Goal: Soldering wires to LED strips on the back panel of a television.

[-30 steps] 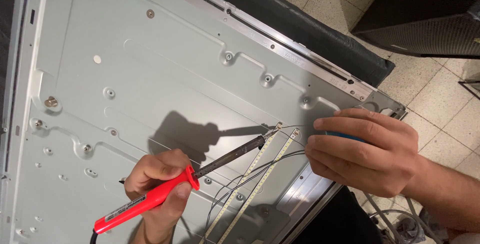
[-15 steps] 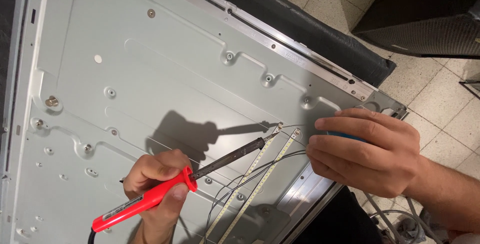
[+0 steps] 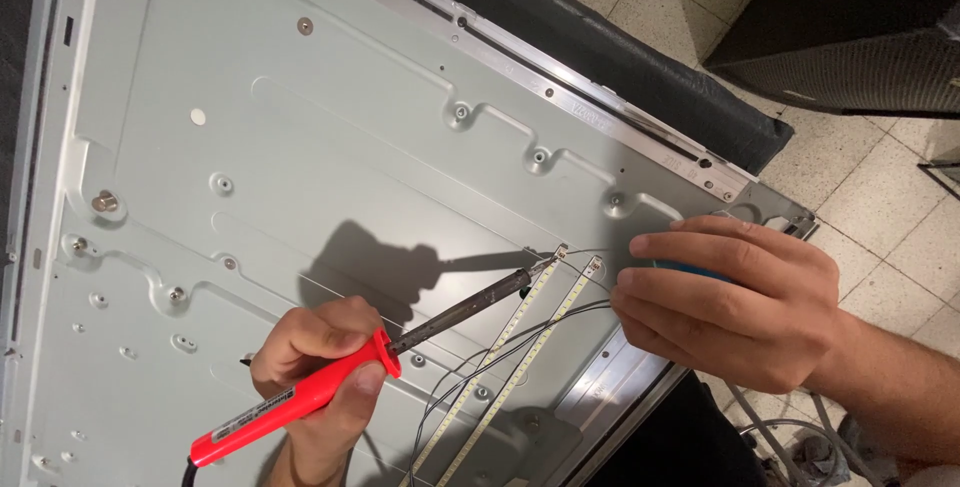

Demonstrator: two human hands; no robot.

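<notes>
Across most of the frame, seen from the head camera, lies a large pale grey sheet-metal back panel (image 3: 330, 147) of a flat screen, stamped with ribs and dotted with screw bosses; its long edge runs diagonally from upper left to right of centre. Lower centre: the left hand (image 3: 320, 367) is curled closed around the red plastic handle of a soldering iron (image 3: 330, 387), thumb pressed on the handle's collar. The iron's dark metal shaft slants up and to the right, and its tip meets the upper end of the left one of two thin pale light strips (image 3: 500, 352), just right of the frame's centre. Both strips lie side by side on the panel, running from the lower middle up toward the centre right. Thin dark wires (image 3: 470, 372) cross the strips in loose curves and lead toward the right hand. The iron casts a sharp dark shadow on the panel to the left of its tip.

Right of centre: the right hand (image 3: 735, 302) rests at the panel's lower right corner, fingers bent and bunched together over a small blue object (image 3: 690, 269) of which only an edge shows; what the thing is cannot be told. The fingertips lie close to the upper ends of the strips. Upper right: a beige speckled tiled floor (image 3: 880, 197) and a black boxy case (image 3: 850, 32) appear beyond the panel.
</notes>
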